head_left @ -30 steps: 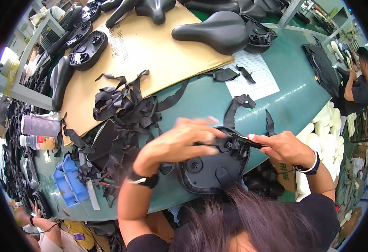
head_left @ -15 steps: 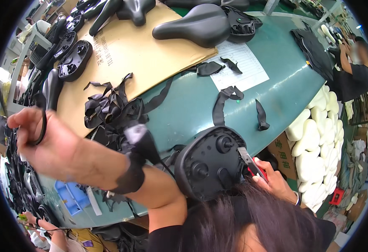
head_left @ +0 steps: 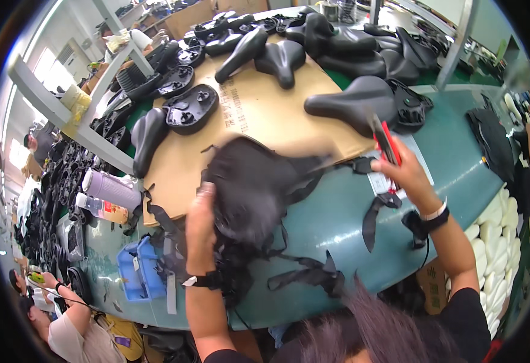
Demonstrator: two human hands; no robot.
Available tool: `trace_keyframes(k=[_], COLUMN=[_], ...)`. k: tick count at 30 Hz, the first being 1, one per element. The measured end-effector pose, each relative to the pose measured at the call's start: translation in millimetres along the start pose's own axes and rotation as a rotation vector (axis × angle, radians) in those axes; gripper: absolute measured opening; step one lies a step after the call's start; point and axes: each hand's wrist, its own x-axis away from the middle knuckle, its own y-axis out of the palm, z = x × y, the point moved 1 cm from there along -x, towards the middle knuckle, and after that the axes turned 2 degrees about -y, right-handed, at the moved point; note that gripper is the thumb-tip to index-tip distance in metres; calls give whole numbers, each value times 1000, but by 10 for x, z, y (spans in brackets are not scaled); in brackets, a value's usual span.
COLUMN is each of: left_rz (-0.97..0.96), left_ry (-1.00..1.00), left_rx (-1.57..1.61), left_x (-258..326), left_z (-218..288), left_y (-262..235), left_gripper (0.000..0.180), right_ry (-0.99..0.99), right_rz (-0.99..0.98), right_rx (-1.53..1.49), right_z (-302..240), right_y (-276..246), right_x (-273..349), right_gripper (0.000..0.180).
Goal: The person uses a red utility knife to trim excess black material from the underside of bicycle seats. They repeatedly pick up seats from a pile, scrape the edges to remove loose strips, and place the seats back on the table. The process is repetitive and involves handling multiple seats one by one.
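My left hand [head_left: 199, 227] grips the edge of a black bicycle saddle [head_left: 247, 190], its fingers partly hidden behind it. The saddle is smeared by motion, raised over the table and the near edge of the cardboard. Over to the right, my right hand [head_left: 405, 172] is closed around a red utility knife [head_left: 388, 147] with its blade pointing up. The knife is apart from the saddle I hold, in front of another black saddle [head_left: 362, 106]. Black trimmed strips [head_left: 310, 275] lie on the green table below, and one curled strip [head_left: 374, 221] is near my right hand.
Several finished saddles and saddle bases [head_left: 192, 109] rest on the cardboard sheet [head_left: 283, 124]. At the left are a blue bin [head_left: 139, 266], a bottle [head_left: 103, 209] and a lilac tumbler [head_left: 112, 189]. Cream foam pads [head_left: 495, 254] are stacked at the right; a co-worker [head_left: 77, 327] sits lower left.
My left hand has come back from the far left, without the dark strip, and now holds the saddle. The saddle has moved forward and left; my right hand has risen with the knife.
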Motion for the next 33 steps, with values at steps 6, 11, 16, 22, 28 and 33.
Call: trace_keyframes(k=[6,11,16,22,28,33], left_rz=[-423,-174,-351,-16,-290,-353], left_ry=[734,679,538,1038,1095,138], left_rx=[-1487,-1039,-1054,-1146,-1027,-158], left_x=[-182,-75,-417,-491,22,463], left_z=[-135,285,230,54,-38,-52], left_y=[-230,166,265,638,974,823], left_gripper=[33,23,30,78,76,43], right_ry=[109,324,177,216,12,112], right_rz=[-123,63,128,-213,-271,-26], right_rx=[-582,-709,-855,-847,-598,-134], right_z=[77,600,521,-381,-503,305], right_y=[835,1566,1549,1142,473,99], right_x=[-2229,-3448,-3595,-1367,200,750], right_gripper=[30,24,33,36,60,53])
